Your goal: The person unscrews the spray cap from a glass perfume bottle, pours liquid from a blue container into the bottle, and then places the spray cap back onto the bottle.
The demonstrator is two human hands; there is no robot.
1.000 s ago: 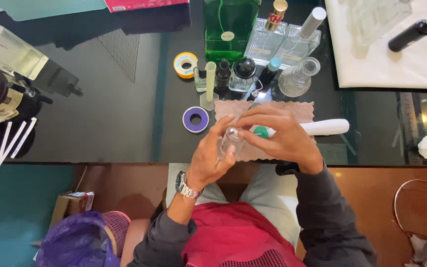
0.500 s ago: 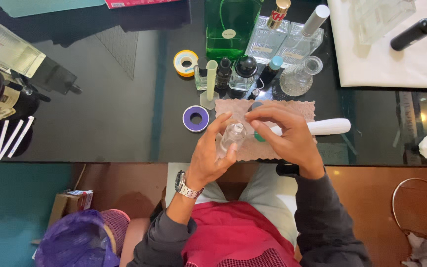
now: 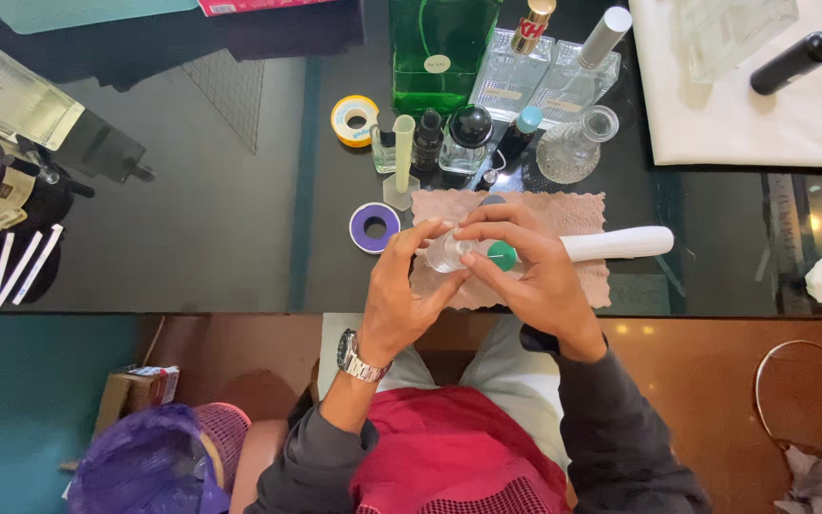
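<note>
Bottle (image 3: pixel 449 253), small, clear glass, held on its side just above pink cloth (image 3: pixel 577 211) at table edge. Left hand (image 3: pixel 401 295) pinches bottle body, likely to steady it. Right hand (image 3: pixel 535 281) fingertips close on green cap (image 3: pixel 501 255) at bottle mouth. White wand (image 3: pixel 620 244) lies on cloth, near right hand. Purple tape roll (image 3: pixel 374 227) beside cloth.

glossy dark glass table (image 3: pixel 192 219), fuzzy pink cloth (image 3: pixel 582 205), clear glass vial (image 3: pixel 449 252)
</note>
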